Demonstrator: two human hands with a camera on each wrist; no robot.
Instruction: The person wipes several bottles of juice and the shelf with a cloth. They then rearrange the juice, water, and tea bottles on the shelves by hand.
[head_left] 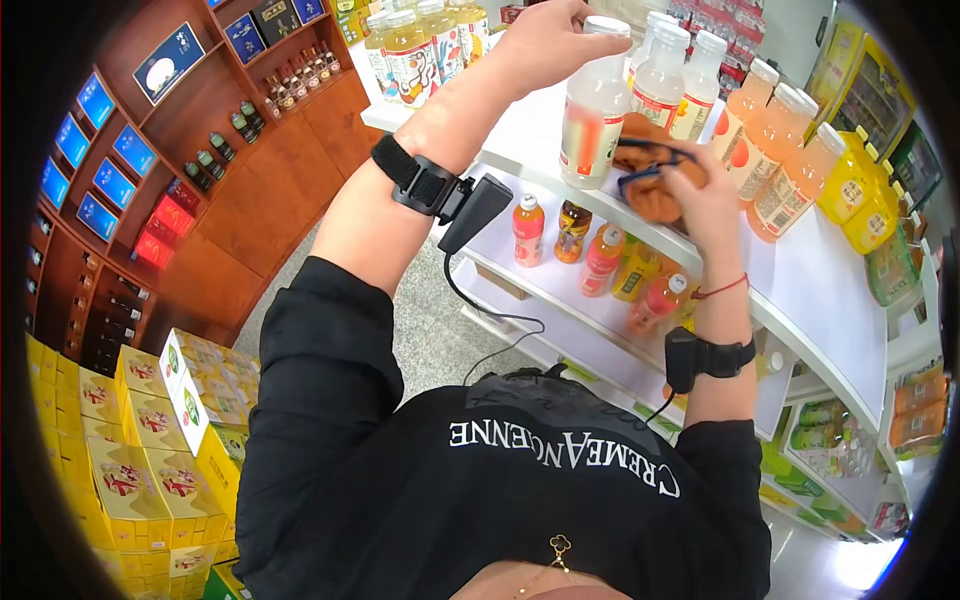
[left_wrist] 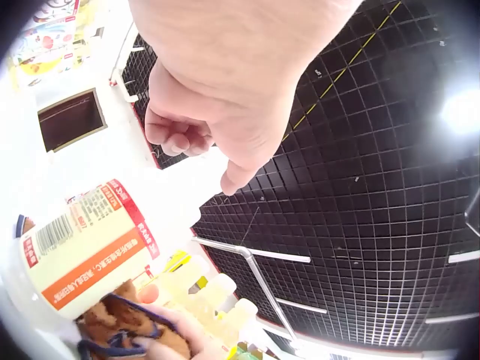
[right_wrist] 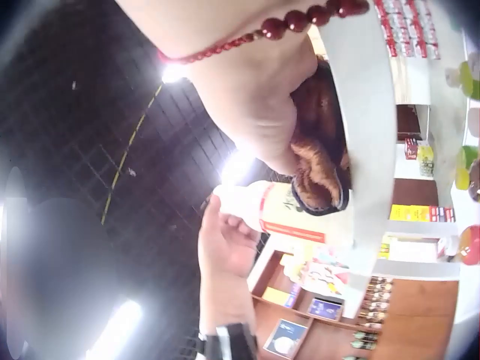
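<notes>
A clear plastic bottle [head_left: 592, 130] with a white cap and a cream label stands tilted slightly at the edge of the white top shelf. My left hand [head_left: 545, 48] holds it at the cap, thumb and fingers around the top. In the left wrist view, the label [left_wrist: 90, 244] shows a barcode and an orange stripe. My right hand [head_left: 712, 200] grips a bunched brown cloth [head_left: 655, 195] with dark blue edging, close beside the bottle's lower part. The right wrist view shows the cloth [right_wrist: 319, 176] folded under the fingers, overlapping the bottle [right_wrist: 292, 221].
More white-capped bottles [head_left: 660, 85] and peach-coloured bottles [head_left: 785, 160] crowd the top shelf to the right. Pale yellow bottles [head_left: 405, 60] stand at its left end. Pink drink bottles [head_left: 528, 230] line the shelf below. Yellow cartons [head_left: 130, 480] are stacked at the left.
</notes>
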